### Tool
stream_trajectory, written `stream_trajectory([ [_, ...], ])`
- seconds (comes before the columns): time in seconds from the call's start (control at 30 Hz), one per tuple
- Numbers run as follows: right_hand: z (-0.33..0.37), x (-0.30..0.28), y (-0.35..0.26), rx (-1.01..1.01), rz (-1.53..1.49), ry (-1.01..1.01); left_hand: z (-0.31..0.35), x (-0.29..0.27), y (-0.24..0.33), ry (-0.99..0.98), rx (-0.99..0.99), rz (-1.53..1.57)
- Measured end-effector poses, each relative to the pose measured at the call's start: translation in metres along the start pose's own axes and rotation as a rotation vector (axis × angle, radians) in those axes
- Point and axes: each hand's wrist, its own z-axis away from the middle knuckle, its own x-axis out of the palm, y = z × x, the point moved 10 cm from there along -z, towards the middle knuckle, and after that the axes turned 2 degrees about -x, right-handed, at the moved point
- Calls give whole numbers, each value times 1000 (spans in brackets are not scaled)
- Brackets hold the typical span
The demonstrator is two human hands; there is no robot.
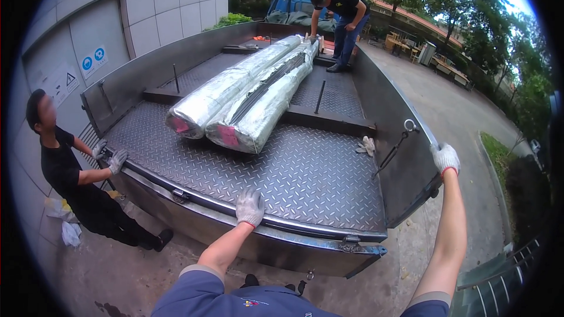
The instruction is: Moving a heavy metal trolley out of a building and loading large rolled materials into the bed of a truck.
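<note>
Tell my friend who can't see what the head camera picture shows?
A person's gloved left hand grips the truck bed's rear edge while the right hand holds the side panel. Two long silver-wrapped bundles lie on the bed; two other people stand nearby.

Two long foil-wrapped bundles lie side by side on dark crossbeams, their pink-tagged ends toward the viewer. A pair of gloves rests near the right wall. One co-worker stands at left; another bends over at the far end. Trees line the paved road.
</note>
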Motion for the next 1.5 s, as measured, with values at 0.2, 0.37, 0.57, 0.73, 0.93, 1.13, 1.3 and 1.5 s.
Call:
stream_trajectory([
  [0.2, 3, 4, 1, 1, 13, 2, 2, -7, 1, 24, 22, 1],
  [0.37, 4, 10, 10, 6, 23, 2, 7, -9, 1, 42, 31, 2],
  [0.57, 3, 10, 10, 11, 25, 9, 4, -9, -2, -3, 10, 17],
  [0.73, 1, 5, 2, 8, 36, 4, -1, -12, 0, 53, 19, 36],
  [0.93, -1, 9, 5, 1, 43, 8, 1, -9, -1, 58, 30, 24],
  [1.13, 2, 8, 0, -8, 31, 11, 1, -11, 1, 52, 33, 5],
  [1.3, 0, 9, 1, -3, 25, 9, 1, -10, 1, 49, 24, 10],
  [1.5, -1, 7, 2, -8, 21, 13, 0, -8, 0, 36, 16, 9],
])
